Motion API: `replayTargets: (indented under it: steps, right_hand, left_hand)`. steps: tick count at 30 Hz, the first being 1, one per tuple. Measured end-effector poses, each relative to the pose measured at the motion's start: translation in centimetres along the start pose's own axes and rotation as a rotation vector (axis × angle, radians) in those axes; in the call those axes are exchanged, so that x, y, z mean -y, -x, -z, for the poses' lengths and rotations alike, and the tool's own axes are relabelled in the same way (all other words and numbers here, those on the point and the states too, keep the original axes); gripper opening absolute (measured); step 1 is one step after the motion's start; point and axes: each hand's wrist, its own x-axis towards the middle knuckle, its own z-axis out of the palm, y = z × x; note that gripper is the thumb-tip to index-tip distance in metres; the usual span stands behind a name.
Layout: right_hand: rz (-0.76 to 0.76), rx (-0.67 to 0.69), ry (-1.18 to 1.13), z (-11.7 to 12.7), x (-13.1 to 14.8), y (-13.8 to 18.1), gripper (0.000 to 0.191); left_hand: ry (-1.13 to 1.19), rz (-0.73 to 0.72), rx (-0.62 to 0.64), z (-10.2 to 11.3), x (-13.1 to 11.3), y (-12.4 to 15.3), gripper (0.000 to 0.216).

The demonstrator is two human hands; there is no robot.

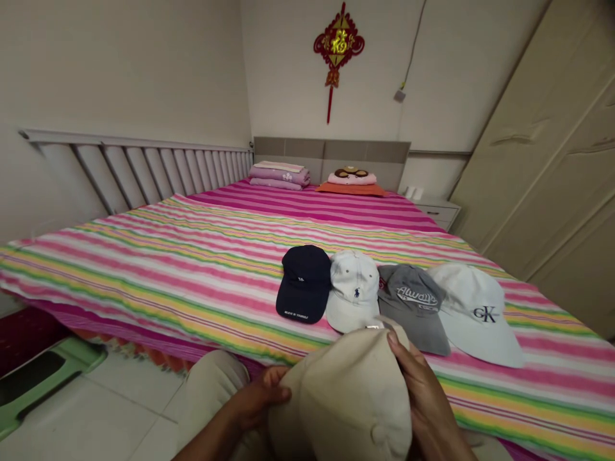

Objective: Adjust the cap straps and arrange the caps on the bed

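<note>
Close to my body I hold a beige baseball cap (346, 397), its back strap with a small buckle turned toward the bed. My left hand (262, 397) pinches the cap's left edge between thumb and fingers. On the other side my right hand (418, 384) grips the rim, thumb on top near the strap. Beyond it, four caps lie side by side: a navy cap (306, 275), a white cap with a small blue logo (354, 282), a grey cap with lettering (416, 304), and a white "CK" cap (473, 298).
The caps lie on a bed with a striped sheet (158, 256). A white railing (158, 169) runs along its left side. Folded bedding (278, 176) and a pillow stack (350, 182) sit by the headboard (331, 150). A green stool (48, 378) stands at lower left.
</note>
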Motion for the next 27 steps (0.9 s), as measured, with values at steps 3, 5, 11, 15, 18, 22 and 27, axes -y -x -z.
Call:
replayTargets:
  steps: [3,5,11,15,18,22,27]
  right_hand:
    - [0.060,-0.088,-0.055,1.0,-0.5,-1.4,0.028]
    - [0.082,-0.188,-0.134,2.0,-1.2,-2.4,0.023]
    - [-0.069,-0.337,-0.103,3.8,-3.9,-3.6,0.022]
    - [-0.140,-0.259,-0.050,3.8,-6.2,-3.3,0.030]
    - [-0.171,-0.224,-0.020,4.0,-7.9,-3.2,0.033]
    - [-0.204,-0.149,0.037,3.7,-9.3,-3.3,0.035]
    - [-0.202,-0.010,0.142,1.3,-9.1,-4.2,0.040]
  left_hand:
    - [0.101,-0.117,-0.164,2.1,-1.1,1.6,0.027]
    - [0.163,-0.212,-0.274,3.7,-2.8,2.7,0.028]
    - [0.323,-0.481,-0.381,8.5,-8.3,5.0,0.025]
    - [0.437,-0.659,-0.461,9.1,-12.5,3.6,0.022]
    - [0.485,-0.739,-0.557,8.7,-15.3,1.5,0.025]
    - [0.279,-0.582,-0.707,10.0,-15.9,-0.7,0.019]
    - [0.210,-0.527,-0.812,13.3,-13.8,-1.5,0.012]
